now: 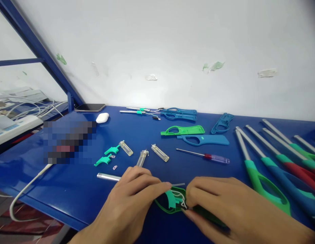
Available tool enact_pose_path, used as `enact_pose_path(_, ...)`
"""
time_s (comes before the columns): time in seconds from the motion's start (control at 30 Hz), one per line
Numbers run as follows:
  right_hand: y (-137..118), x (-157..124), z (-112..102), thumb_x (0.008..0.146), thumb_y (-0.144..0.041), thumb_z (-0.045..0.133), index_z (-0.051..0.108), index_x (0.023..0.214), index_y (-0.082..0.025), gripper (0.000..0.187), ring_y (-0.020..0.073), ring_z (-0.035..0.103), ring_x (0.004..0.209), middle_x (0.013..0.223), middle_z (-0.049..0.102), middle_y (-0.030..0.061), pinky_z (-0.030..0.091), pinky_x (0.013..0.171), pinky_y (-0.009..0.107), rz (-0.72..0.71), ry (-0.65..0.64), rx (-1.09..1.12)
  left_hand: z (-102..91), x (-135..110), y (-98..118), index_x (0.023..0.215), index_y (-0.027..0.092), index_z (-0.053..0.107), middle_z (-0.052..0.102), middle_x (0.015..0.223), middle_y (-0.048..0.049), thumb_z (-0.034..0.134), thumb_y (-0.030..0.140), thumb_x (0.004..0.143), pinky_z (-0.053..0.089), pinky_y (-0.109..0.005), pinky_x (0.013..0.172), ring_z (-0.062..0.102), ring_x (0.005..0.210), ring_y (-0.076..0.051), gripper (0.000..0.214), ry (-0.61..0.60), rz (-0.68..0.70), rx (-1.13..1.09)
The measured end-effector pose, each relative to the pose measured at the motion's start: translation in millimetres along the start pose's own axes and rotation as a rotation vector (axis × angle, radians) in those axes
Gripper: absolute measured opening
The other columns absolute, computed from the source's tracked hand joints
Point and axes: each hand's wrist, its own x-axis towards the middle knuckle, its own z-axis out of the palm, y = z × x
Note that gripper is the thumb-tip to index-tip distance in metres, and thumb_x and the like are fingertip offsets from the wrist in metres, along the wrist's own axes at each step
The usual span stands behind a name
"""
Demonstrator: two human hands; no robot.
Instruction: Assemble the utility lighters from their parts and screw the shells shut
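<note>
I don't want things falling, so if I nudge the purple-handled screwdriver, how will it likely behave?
The screwdriver may roll in an arc, since its handle looks rounded and thicker than its shaft. It is likely rigid, as that shaft looks straight and metallic. The glossy blue tabletop might let it slide.

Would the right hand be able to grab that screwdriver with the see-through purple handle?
Probably yes: the screwdriver lies just beyond the right hand, with bare blue table top between them. But that hand is busy at the green casing, so it might need to let go first.
</note>
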Motion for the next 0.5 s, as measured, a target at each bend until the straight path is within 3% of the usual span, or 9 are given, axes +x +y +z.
enact_pose_path(0.13,0.5,4.3,-0.4,0.12,-0.034,0.03,0.06,0.1,-0.03,0.036,0.0175,0.071,0.071,0.088,0.071,-0.0051,0.055,0.065,0.032,0.003,0.039,-0.017,-0.1,3.3,1.3,0.122,0.018,0.075,0.079,0.107,-0.0016,0.053,0.003,0.111,0.055,-0.023,0.093,0.069,0.097,-0.012,0.028,-0.007,-0.02,0.013)
enact_pose_path(0.27,1.5,4.4,-0.4,0.12,-0.029,0.03,0.06,0.104,-0.029,0.033,0.0184,0.072,0.075,0.089,0.07,-0.0038,0.055,0.07,0.034,-0.02,0.011,-0.044,-0.9,4.9,1.9,0.119,0.02,0.076,0.079,0.11,-0.0018,0.054,0.008,0.113,0.056,-0.021,0.096,0.074,0.104,-0.012,0.026,0.016,-0.036,0.047)
enact_pose_path(0.5,2.4,0.8,2.0,0.118,-0.024,0.033,0.059,0.11,-0.028,0.028,0.0202,0.073,0.078,0.093,0.07,-0.003,0.056,0.072,0.038,-0.051,0.014,-0.079,-0.1,2.8,-0.9,0.118,0.021,0.077,0.08,0.107,-0.0016,0.052,0.01,0.113,0.059,-0.017,0.088,0.077,0.092,-0.011,0.029,-0.003,-0.067,0.039)
